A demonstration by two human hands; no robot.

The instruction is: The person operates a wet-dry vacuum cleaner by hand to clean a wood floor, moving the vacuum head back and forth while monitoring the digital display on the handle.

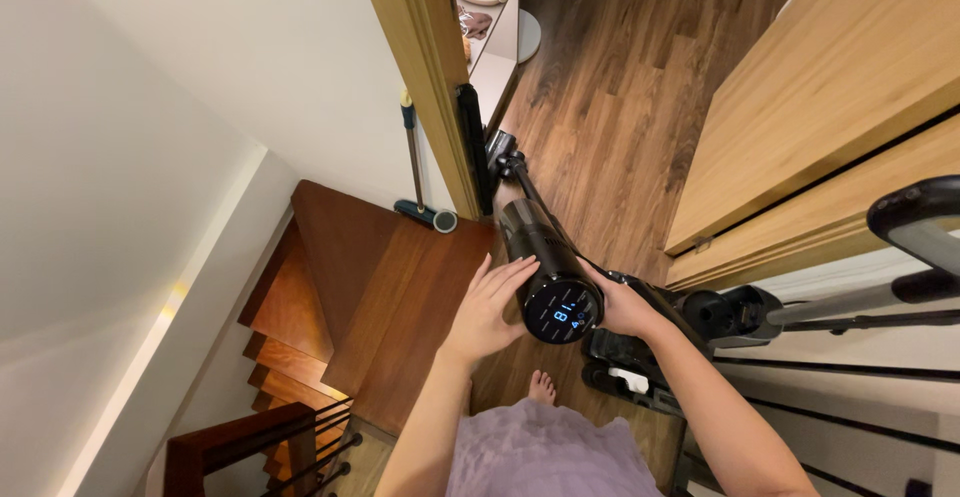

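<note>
At the top of the stairs, both hands steady a black stick vacuum (548, 267).
Left hand (487, 307) lies spread against the barrel's side; right hand (622, 307) wraps the handle behind the lit round display, so the screen faces up, readable. Its wand slants to the wooden floor (610, 107) near a mop (415, 172).

Under my left fingers (505, 277) the black cylindrical vacuum body (545, 262) is smooth, glossy plastic, its round end a shiny dark screen. My right hand (622, 307) rests on matt black plastic. The dark brown plank floor (610, 87) is wood with a satin sheen; the reddish stair treads (385, 277) are polished wood. The pale door panels (820, 77) look matt. My lilac skirt (550, 452) is textured cloth.
</note>
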